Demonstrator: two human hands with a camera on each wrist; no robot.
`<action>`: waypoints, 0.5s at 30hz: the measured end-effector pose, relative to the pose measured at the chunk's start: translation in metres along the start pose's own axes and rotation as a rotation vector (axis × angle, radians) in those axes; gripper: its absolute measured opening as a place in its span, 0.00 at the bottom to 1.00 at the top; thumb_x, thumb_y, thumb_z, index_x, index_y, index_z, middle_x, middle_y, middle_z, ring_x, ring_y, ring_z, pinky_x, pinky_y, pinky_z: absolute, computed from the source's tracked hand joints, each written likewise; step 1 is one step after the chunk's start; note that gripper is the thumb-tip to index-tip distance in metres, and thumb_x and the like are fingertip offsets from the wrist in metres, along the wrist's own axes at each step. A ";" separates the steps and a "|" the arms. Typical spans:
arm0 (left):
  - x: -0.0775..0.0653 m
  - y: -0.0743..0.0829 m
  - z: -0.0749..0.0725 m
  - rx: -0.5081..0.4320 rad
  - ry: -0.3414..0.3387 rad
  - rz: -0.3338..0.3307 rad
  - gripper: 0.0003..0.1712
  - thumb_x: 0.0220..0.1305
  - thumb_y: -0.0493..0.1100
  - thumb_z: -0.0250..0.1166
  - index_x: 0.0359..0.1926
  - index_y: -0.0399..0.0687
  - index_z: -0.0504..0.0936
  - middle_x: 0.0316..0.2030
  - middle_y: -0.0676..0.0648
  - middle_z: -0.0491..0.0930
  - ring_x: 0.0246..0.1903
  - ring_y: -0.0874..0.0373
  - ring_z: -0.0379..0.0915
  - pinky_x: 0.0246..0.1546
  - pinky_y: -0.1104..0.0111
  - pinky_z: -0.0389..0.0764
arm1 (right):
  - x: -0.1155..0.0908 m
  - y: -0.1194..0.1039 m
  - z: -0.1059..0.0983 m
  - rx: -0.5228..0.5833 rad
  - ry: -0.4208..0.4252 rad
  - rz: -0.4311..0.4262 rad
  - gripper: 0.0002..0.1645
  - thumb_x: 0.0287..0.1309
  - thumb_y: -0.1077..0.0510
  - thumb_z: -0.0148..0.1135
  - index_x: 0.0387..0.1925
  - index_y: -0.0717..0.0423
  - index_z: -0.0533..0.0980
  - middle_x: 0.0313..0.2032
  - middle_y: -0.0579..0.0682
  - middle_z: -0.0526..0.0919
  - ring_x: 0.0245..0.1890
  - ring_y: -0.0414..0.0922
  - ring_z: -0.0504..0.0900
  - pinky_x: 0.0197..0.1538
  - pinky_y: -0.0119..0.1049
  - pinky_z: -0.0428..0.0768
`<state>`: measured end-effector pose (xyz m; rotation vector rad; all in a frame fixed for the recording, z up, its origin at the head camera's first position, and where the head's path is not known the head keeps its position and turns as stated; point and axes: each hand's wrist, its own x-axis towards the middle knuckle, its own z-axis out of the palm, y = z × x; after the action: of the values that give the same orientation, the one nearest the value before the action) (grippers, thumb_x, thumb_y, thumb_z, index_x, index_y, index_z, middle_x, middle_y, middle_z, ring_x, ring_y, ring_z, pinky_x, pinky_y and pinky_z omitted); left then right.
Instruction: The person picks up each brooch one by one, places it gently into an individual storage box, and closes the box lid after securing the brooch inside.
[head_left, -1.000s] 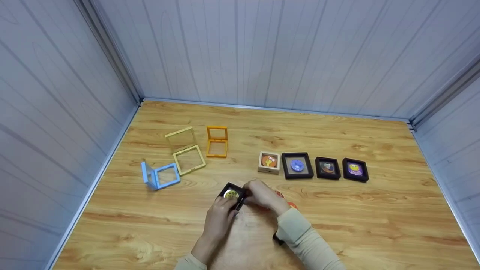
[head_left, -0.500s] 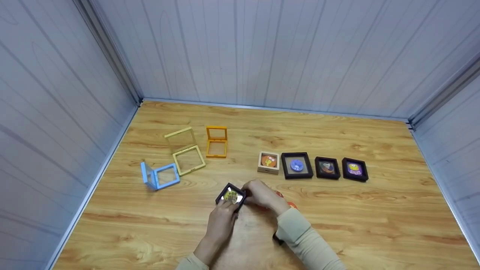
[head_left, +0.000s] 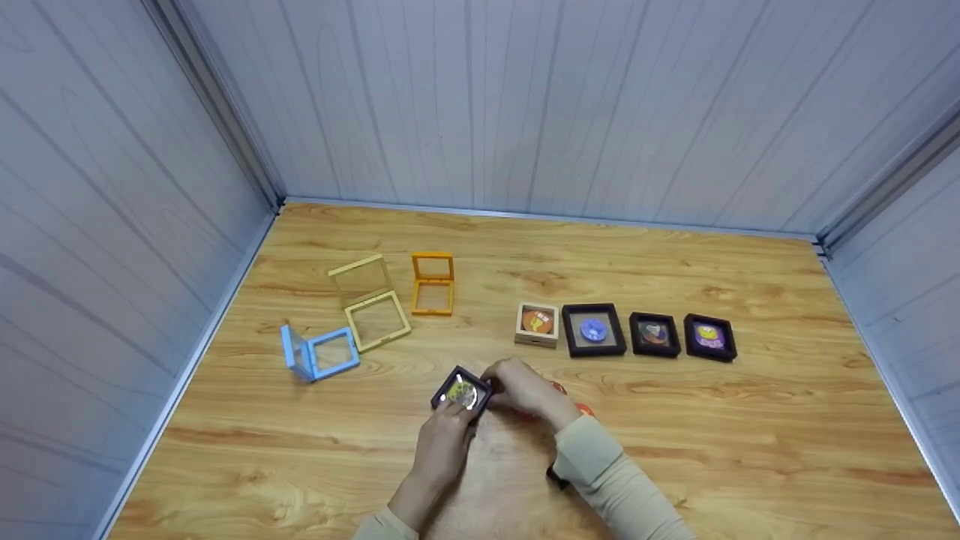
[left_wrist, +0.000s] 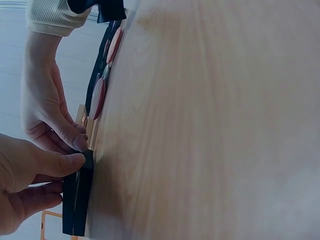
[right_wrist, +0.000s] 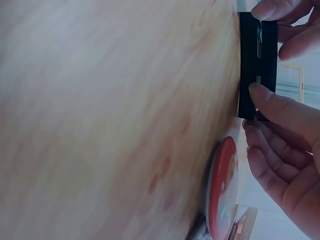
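Both hands pinch a small black display frame (head_left: pixel 463 389) low over the table, with a yellow patterned round badge visible behind its clear window. My left hand (head_left: pixel 441 442) has its fingers on the near part of the frame. My right hand (head_left: pixel 523 388) grips the right corner. In the right wrist view, the frame (right_wrist: pixel 258 65) shows its side with a narrow seam; the right thumb (right_wrist: pixel 270 97) presses on that seam. A red-rimmed badge (right_wrist: pixel 222 187) lies close by the right hand. Red badges (head_left: pixel 584 409) are partly hidden under the right forearm.
Open hinged frames stand at left: blue (head_left: pixel 335 352), pale yellow (head_left: pixel 379 321) and orange (head_left: pixel 433 298). Right of centre is a row: a beige frame (head_left: pixel 537 339) and several black frames (head_left: pixel 594 350), each with a badge. Panel walls (head_left: pixel 495 112) enclose the table.
The left fingers have slid back toward the frame's near edge, showing more of its window. The frame has turned slightly and catches more glare. My right hand has barely moved.
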<state>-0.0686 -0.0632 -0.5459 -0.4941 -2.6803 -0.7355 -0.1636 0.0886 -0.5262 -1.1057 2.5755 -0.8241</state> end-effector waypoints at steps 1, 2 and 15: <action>0.000 0.000 0.000 0.000 -0.003 -0.002 0.13 0.43 0.32 0.66 0.36 0.39 0.82 0.34 0.43 0.80 0.38 0.51 0.74 0.33 0.61 0.76 | 0.000 0.000 0.000 0.001 -0.003 0.002 0.10 0.43 0.62 0.67 0.32 0.60 0.80 0.26 0.47 0.80 0.25 0.37 0.74 0.31 0.28 0.73; 0.000 0.000 0.000 -0.001 -0.005 -0.004 0.13 0.43 0.32 0.66 0.36 0.39 0.82 0.34 0.43 0.80 0.37 0.51 0.74 0.32 0.62 0.76 | 0.000 0.000 -0.001 0.000 -0.005 0.004 0.10 0.43 0.62 0.67 0.32 0.61 0.80 0.26 0.47 0.80 0.26 0.38 0.75 0.32 0.29 0.74; 0.001 0.000 -0.002 0.015 -0.020 -0.002 0.11 0.42 0.32 0.67 0.32 0.40 0.82 0.30 0.45 0.80 0.34 0.53 0.74 0.30 0.63 0.75 | -0.007 -0.003 -0.002 -0.035 0.091 -0.072 0.14 0.43 0.63 0.66 0.36 0.61 0.77 0.31 0.51 0.78 0.30 0.43 0.75 0.36 0.32 0.74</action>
<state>-0.0694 -0.0636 -0.5439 -0.4969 -2.7033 -0.7138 -0.1577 0.0931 -0.5228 -1.2045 2.6471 -0.8684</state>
